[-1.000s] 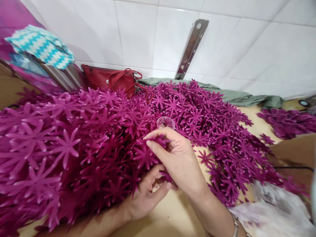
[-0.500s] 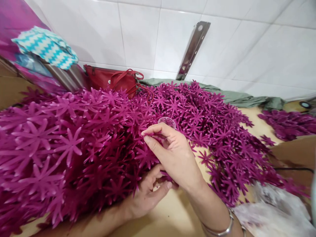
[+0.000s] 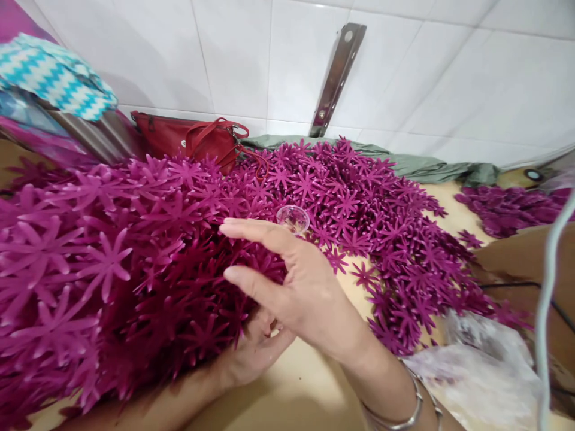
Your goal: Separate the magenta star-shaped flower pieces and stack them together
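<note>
My right hand (image 3: 296,281) is open above the left one, its thumb and forefinger spread wide apart near the big pile of magenta star-shaped artificial flower pieces (image 3: 105,263). Nothing shows between the fingertips. My left hand (image 3: 251,353) lies lower, beside the pile, with its fingers curled. The right hand covers most of it and hides the magenta flower pieces that showed in its grip half a second earlier. Just beyond my right hand a small clear round cup (image 3: 294,216) stands among the flowers; its contents are too small to make out.
A second heap of flower pieces (image 3: 404,257) spreads to the right on the tan surface (image 3: 287,395). A red bag (image 3: 166,137) and green cloth (image 3: 413,163) lie along the tiled wall. Clear plastic (image 3: 480,371), a cardboard box (image 3: 516,257) and a pale cable (image 3: 545,299) are at right.
My right hand has opened from a fingertip pinch on a small magenta bit and moved slightly left over the left hand. The whole view has shifted a little.
</note>
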The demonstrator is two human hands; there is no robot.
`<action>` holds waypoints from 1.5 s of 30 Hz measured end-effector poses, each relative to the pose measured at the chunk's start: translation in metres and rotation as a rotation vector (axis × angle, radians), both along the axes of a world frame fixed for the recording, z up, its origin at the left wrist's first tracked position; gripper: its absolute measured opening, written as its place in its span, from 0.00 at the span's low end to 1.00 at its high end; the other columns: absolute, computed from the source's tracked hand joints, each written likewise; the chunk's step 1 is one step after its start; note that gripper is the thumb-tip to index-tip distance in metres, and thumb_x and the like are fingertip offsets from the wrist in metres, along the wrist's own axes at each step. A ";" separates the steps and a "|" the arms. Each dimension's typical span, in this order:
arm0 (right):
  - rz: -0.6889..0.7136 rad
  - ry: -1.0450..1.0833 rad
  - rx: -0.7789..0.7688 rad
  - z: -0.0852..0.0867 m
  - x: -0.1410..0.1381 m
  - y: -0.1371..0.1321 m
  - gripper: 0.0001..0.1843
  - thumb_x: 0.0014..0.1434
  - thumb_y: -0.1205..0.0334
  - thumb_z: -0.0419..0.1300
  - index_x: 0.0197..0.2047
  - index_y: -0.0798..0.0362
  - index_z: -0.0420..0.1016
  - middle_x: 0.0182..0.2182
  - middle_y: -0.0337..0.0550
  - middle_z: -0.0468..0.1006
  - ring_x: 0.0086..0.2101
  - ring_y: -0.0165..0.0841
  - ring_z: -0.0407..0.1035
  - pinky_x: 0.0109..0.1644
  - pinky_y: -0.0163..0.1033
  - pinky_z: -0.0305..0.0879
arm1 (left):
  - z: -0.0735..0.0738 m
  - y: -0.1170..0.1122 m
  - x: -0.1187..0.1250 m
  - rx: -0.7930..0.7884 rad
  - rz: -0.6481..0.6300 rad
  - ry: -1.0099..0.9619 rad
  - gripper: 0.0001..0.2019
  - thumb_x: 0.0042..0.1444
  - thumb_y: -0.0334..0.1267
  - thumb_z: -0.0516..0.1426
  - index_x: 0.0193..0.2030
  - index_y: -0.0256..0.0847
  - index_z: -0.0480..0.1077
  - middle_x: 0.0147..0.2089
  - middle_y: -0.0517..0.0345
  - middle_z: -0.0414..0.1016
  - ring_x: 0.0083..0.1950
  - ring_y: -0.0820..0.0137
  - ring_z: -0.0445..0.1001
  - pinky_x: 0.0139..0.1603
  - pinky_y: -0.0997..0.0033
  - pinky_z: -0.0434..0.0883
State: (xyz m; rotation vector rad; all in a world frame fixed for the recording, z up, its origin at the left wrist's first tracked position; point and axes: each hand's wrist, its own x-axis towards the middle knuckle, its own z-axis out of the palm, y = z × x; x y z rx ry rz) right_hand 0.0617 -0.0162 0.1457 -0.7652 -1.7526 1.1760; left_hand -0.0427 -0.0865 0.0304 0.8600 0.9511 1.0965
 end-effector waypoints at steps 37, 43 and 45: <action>-0.658 -0.258 -0.073 -0.104 0.098 -0.077 0.04 0.67 0.61 0.65 0.41 0.46 0.82 0.44 0.44 0.79 0.49 0.38 0.75 0.55 0.46 0.72 | -0.010 -0.004 0.053 -0.216 0.043 -0.110 0.10 0.62 0.42 0.66 0.46 0.41 0.82 0.45 0.57 0.85 0.44 0.71 0.81 0.53 0.65 0.82; -0.669 -0.023 -0.352 -0.105 0.103 -0.072 0.09 0.67 0.54 0.65 0.37 0.49 0.78 0.33 0.38 0.78 0.37 0.33 0.72 0.44 0.38 0.69 | -0.006 -0.004 0.053 -0.266 0.105 -0.154 0.11 0.59 0.43 0.68 0.44 0.39 0.79 0.40 0.57 0.85 0.40 0.69 0.84 0.51 0.64 0.83; -0.732 0.098 -0.414 -0.109 0.108 -0.070 0.09 0.66 0.52 0.65 0.39 0.48 0.76 0.32 0.36 0.76 0.34 0.31 0.70 0.41 0.36 0.68 | -0.004 -0.004 0.054 -0.294 0.157 -0.186 0.12 0.57 0.43 0.69 0.42 0.38 0.78 0.38 0.58 0.84 0.38 0.70 0.84 0.50 0.64 0.82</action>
